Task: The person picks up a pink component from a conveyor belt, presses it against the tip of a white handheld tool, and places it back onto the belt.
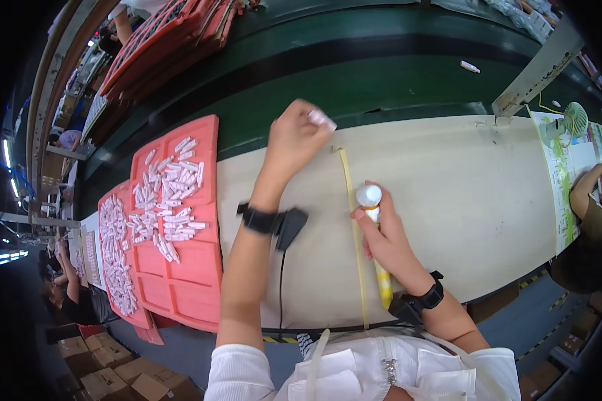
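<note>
My left hand [295, 142] is raised over the table's far edge beside the green conveyor. Its fingers are closed on a small white piece [322, 120], slightly blurred, so its exact kind does not show. Over the middle of the table my right hand [389, 237] wraps round a slim white-and-yellow stick-like tool [384, 284]. The tool has a round white end pointing away from me, and its yellow part runs back under my wrist. A flat yellow strap [352, 220] lies along the table just left of that hand.
A pink tray [174, 284] holding many small white pieces [164, 190] sits at left, another beyond it. More pink trays [157, 50] are stacked across the green conveyor [381, 80]. One white piece [470, 67] lies on it. A metal post [535, 73] and small green fan [575, 120] stand right, near another person's arm [585, 190].
</note>
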`<state>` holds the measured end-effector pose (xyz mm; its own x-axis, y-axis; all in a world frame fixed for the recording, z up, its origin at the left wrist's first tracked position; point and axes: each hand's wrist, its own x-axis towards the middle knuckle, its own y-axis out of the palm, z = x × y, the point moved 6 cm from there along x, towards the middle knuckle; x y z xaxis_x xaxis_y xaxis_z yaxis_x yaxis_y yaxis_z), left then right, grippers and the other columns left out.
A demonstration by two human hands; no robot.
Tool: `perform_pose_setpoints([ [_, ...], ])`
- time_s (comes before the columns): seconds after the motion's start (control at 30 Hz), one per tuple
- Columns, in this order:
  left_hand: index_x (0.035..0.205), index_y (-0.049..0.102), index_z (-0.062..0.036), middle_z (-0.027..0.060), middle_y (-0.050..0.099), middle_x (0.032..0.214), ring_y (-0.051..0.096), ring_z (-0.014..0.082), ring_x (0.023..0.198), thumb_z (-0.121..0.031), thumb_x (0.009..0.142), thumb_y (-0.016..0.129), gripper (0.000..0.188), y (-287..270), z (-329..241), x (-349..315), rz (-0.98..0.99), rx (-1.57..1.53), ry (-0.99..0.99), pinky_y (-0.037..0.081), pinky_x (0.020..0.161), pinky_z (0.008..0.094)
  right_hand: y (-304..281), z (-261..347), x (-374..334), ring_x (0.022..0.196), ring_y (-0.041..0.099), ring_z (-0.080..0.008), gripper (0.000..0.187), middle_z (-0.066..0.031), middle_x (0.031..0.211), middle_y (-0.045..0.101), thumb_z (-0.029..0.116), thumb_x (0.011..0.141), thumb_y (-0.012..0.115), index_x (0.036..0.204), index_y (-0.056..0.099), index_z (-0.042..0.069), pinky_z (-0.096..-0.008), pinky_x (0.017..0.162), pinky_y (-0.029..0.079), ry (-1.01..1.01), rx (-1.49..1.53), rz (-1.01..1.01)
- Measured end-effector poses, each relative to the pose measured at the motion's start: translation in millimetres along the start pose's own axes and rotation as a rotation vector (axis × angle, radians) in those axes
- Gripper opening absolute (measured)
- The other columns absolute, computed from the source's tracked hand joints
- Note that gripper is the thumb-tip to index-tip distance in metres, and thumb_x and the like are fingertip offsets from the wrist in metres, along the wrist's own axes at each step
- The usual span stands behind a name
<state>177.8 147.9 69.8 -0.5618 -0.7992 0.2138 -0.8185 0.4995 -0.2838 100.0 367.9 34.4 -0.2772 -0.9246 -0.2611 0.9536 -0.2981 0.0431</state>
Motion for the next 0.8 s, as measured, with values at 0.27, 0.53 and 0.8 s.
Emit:
perform_pose_setpoints([
  [0.27,0.096,0.068,-0.0034,0.0090,0.069,0.111,0.066,0.0235,0.115,-0.001,0.081,0.078,0.018,0.4,2.3,-144.7,-0.059,0.099,0.027,0.053,0.095,0.0370,12.4,22.4,-12.6,0.047,0.050,-0.0101,0.049,-0.0097,0.106,0.062,0.017,0.107,0.043,0.153,0.029,0.008,-0.0238,0.043,0.042,0.083,0.097,0.117],
  [0.53,0.094,0.077,-0.0062,0.0071,0.072,0.103,0.066,0.0283,0.112,-0.002,0.075,0.083,0.020,4.7,-2.5,-162.9,-0.137,0.317,0.035,0.052,0.100,0.0403,25.5,14.3,-16.6,0.048,0.054,-0.0103,0.049,-0.0102,0.103,0.063,0.016,0.108,0.041,0.154,0.028,0.008,-0.0243,0.045,0.045,0.087,-0.215,0.211],
  [0.8,0.087,0.078,-0.0060,0.0048,0.070,0.087,0.068,0.0248,0.099,-0.004,0.072,0.082,0.016,0.9,5.0,-165.8,-0.156,0.252,0.109,0.050,0.104,0.0469,30.6,23.9,-15.0,0.051,0.057,-0.0124,0.050,-0.0093,0.094,0.063,0.016,0.107,0.043,0.153,0.028,0.006,-0.0270,0.051,0.046,0.059,-0.310,0.192],
])
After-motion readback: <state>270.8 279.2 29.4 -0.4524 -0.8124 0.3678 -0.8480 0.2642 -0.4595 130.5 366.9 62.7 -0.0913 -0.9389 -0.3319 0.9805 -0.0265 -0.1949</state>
